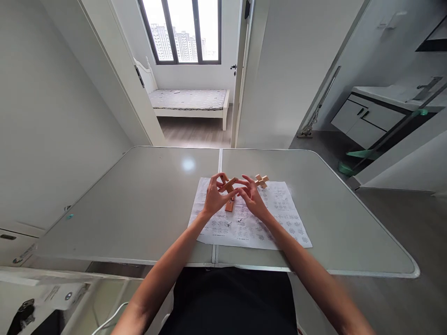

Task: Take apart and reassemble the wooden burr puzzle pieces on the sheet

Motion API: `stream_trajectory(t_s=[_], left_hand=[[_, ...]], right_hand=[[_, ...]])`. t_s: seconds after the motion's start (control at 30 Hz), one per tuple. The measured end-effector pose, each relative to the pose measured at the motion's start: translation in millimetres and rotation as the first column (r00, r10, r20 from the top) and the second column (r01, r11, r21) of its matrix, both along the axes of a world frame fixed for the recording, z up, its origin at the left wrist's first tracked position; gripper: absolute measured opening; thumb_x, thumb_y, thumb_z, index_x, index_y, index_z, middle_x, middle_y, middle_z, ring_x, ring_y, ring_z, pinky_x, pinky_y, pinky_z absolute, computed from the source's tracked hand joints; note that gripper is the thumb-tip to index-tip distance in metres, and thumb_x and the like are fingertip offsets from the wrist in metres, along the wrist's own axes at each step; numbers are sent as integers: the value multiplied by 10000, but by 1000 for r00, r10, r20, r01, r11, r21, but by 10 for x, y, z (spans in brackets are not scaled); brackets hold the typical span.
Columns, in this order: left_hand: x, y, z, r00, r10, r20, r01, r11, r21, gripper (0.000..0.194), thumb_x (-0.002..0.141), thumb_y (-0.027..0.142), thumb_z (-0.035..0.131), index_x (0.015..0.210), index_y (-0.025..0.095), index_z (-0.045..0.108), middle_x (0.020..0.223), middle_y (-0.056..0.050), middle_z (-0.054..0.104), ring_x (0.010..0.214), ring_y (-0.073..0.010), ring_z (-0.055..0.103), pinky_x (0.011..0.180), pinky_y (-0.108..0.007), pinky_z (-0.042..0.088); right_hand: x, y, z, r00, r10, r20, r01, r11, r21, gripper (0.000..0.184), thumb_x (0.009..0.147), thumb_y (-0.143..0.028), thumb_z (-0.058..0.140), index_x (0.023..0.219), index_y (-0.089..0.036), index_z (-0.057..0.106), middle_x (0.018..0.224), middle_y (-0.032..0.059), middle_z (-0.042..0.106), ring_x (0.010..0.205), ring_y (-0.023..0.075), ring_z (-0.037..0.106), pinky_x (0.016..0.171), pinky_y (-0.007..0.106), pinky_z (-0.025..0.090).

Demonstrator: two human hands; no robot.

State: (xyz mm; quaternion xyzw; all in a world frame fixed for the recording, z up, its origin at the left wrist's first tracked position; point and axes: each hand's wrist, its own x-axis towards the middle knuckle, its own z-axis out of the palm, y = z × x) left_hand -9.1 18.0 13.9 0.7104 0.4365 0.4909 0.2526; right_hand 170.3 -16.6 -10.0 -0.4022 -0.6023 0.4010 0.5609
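Forearms [167,273] converge, hands [213,199] (both curled) touching wooden blocks [228,185].

White bed [190,112] below bright window [180,32]

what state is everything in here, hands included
left hand: fingers closed on wooden pieces
right hand: fingertips at the same pieces, firmness of grip unclear
wooden pieces: crossed, held over the sheet
wooden cross: assembled, not held
printed sheet: unfolded, face up
door: open
cabinet doors: shut
mattress: no bedding on it
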Motion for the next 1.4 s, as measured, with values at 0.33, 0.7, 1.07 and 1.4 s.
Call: stream_trajectory(t_s=[0.33, 0.7, 1.07, 1.4], left_hand=[[41, -47, -76, 985, -172, -24, 167, 976, -138, 831, 693, 498, 920, 1378, 243, 525, 1042, -38, 682, 845, -185, 690, 778, -331, 560], [11, -3, -95, 968, -246, 52, 252, 945, -207, 814, 740, 497, 888, 1409, 243, 502, 1269, -96, 658, 940, -185, 686, 898, -374, 567], [-22, 14, -42, 978, -188, 92, 206, 943, -262, 754, 756, 497, 878, 1364, 210, 537, 1144, -82, 692, 949, -202, 691, 860, -360, 569], [-20, -9, 71, 897, -193, 397, 345, 867, -358, 635, 901, 522, 737, 1408, 208, 519, 1255, -135, 693, 1067, -213, 695, 850, -326, 584]], right_hand=[[28, 25, 12, 994, -105, -38, 103, 994, -48, 424, 949, -614, 644, 1120, -230, 696, 941, 55, 701, 777, 199, 683, 665, 325, 567], [82, 28, 52, 995, -73, -62, 67, 993, -97, 456, 886, -641, 703, 1064, -221, 720, 870, 25, 653, 533, 117, 578, 456, 269, 478], [43, -47, 170, 998, 4, -55, -11, 993, -121, 425, 911, -629, 682, 1029, -221, 702, 773, -7, 625, 437, 108, 556, 396, 266, 416], [75, -43, 206, 992, 8, -127, -27, 988, -154, 404, 909, -598, 704, 1026, -211, 698, 755, -11, 642, 464, 99, 528, 453, 273, 416]])
